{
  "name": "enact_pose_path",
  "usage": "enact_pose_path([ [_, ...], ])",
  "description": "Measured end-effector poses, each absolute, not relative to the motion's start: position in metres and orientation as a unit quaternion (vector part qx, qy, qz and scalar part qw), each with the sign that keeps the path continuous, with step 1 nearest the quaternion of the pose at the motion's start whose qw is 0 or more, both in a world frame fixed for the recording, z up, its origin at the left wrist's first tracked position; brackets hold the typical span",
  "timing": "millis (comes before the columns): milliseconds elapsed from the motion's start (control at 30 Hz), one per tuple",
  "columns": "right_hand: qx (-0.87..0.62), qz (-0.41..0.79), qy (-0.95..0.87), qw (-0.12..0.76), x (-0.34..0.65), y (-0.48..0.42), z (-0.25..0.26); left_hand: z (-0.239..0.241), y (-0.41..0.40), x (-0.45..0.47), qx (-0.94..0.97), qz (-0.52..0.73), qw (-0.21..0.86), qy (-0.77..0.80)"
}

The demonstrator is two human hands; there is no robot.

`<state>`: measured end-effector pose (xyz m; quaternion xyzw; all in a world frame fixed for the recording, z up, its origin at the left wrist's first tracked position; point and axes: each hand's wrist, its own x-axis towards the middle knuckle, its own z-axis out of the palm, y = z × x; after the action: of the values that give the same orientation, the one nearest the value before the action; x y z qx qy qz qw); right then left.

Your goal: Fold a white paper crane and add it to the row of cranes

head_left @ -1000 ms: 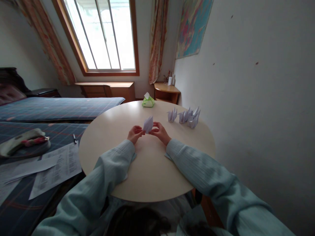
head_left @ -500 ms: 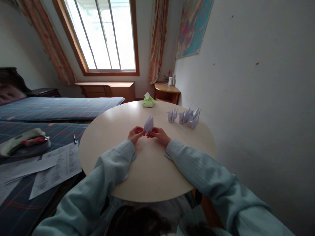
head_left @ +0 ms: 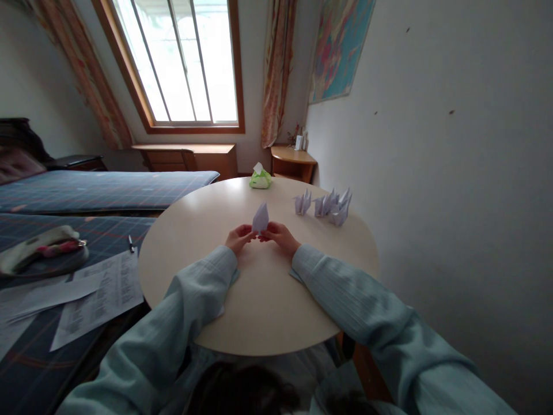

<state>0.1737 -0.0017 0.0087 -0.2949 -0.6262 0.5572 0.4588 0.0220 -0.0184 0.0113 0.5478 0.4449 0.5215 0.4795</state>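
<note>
A small folded piece of white paper point(head_left: 260, 218) stands point-up above the round beige table point(head_left: 259, 311). My left hand point(head_left: 239, 238) pinches its lower left edge. My right hand point(head_left: 280, 236) pinches its lower right edge. Both hands hover just over the tabletop near its middle, fingertips almost meeting under the paper. Several finished folded paper figures point(head_left: 328, 204) stand in a row at the table's far right.
A green tissue pack point(head_left: 260, 179) lies at the table's far edge. To the left is a bed with printed sheets point(head_left: 99, 294), a pen point(head_left: 131, 244) and a pouch point(head_left: 41, 245). A wall is close on the right; a window and small wooden stand point(head_left: 292, 162) are behind.
The folded paper has turned from tilted to more upright and narrower. Both hands have drawn closer together beneath it, with my right fingers sliding in toward the left.
</note>
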Motion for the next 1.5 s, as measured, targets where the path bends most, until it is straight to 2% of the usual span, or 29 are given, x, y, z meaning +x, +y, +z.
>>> enact_pose_path([
  [600, -0.275, 0.562, -0.64, 0.445, 0.175, 0.004, 0.005, 0.011, -0.015, 0.02, 0.545, 0.526, 0.479, 0.443],
  [900, -0.295, 0.536, -0.653, 0.446, 0.174, 0.002, 0.004, 0.011, -0.018, 0.02, 0.571, 0.475, 0.477, 0.469],
  [1500, -0.321, 0.496, -0.684, 0.428, 0.175, -0.004, 0.01, 0.016, -0.019, 0.02, 0.554, 0.507, 0.462, 0.472],
])
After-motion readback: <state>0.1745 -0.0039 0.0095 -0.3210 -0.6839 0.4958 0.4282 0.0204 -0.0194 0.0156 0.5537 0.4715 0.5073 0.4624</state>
